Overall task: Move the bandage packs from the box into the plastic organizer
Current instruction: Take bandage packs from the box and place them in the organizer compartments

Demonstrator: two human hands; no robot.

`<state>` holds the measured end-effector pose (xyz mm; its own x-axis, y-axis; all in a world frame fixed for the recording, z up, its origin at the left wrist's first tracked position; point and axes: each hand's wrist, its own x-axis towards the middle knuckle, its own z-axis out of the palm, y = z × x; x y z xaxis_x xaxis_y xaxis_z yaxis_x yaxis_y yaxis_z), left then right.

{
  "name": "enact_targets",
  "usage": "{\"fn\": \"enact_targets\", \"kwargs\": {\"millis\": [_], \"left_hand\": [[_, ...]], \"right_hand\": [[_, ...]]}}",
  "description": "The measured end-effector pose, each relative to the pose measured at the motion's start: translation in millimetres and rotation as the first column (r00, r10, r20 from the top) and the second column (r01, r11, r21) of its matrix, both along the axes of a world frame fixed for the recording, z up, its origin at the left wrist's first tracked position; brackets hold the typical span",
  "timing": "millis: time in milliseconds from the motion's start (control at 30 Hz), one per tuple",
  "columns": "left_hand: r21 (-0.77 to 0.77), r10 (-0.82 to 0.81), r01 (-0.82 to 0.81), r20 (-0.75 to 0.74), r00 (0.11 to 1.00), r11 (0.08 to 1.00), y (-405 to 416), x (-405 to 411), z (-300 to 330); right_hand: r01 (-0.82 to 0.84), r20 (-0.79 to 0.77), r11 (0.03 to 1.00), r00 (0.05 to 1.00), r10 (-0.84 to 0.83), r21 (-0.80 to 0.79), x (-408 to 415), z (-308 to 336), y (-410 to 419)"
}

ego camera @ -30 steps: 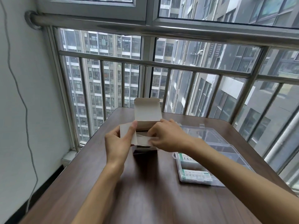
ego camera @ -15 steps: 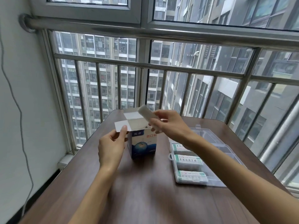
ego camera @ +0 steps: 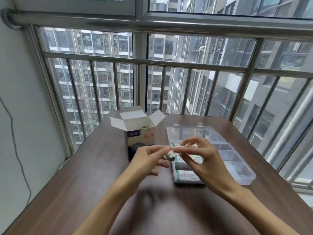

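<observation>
Item: bandage pack (ego camera: 171,154), green-and-white, being pinched at its two ends between left hand (ego camera: 149,158) and right hand (ego camera: 201,158), above the near-left compartments of the plastic organizer (ego camera: 237,168), right of the opened box (ego camera: 140,138). Long axis running left–right, left end dipping. Risk: the light fingertip pinch slipping, the pack dropping onto the tabletop (ego camera: 81,175) or a wrong compartment.

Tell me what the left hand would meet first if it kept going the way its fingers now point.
The left hand points right, toward the right hand. It already pinches the bandage pack held between them, so next would likely come the right hand's fingers, then the plastic organizer beneath. Depth is unclear.
</observation>
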<state>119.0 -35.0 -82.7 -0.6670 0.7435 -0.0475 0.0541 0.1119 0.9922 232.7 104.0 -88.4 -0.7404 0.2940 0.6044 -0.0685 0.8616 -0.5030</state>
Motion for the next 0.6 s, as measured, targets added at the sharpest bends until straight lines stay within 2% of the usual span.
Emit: {"fn": "enact_targets", "kwargs": {"millis": [100,133,200,267,333,367,467,600], "left_hand": [[0.022,-0.079,0.078,0.034,0.996,0.997,-2.8,3.0,-4.3],[0.042,-0.071,0.070,0.037,0.997,0.997,-1.8,5.4,-4.7],[0.075,-0.036,0.037,-0.017,0.999,0.996,-0.1,7.5,-5.4],[0.096,-0.025,0.034,-0.092,0.995,0.995,1.9,9.2,-7.0],[0.104,-0.023,0.040,-0.158,0.987,0.994,3.4,11.1,-8.3],[0.106,-0.025,0.046,-0.191,0.981,0.993,4.0,12.5,-8.8],[0.127,-0.014,0.047,-0.247,0.969,0.991,6.3,17.6,-10.2],[0.173,0.046,-0.004,-0.234,0.971,0.985,10.0,19.7,-13.7]], "right_hand": [[-0.003,0.025,0.999,1.000,0.002,0.037,10.3,-6.6,4.6],[-0.002,0.025,1.000,1.000,0.003,-0.026,13.5,-6.6,5.1],[0.011,0.008,0.960,1.000,-0.009,-0.281,17.5,-0.7,5.9],[-0.029,0.003,0.802,0.999,0.038,-0.596,20.6,7.3,10.2],[-0.055,0.052,0.625,0.987,0.152,-0.779,24.8,12.4,13.0],[-0.059,0.078,0.620,0.978,0.191,-0.782,27.2,13.1,13.6],[-0.061,0.094,0.714,0.980,0.176,-0.697,32.1,10.1,13.2],[-0.058,0.039,0.721,0.992,0.117,-0.690,32.9,7.3,13.9]]}}
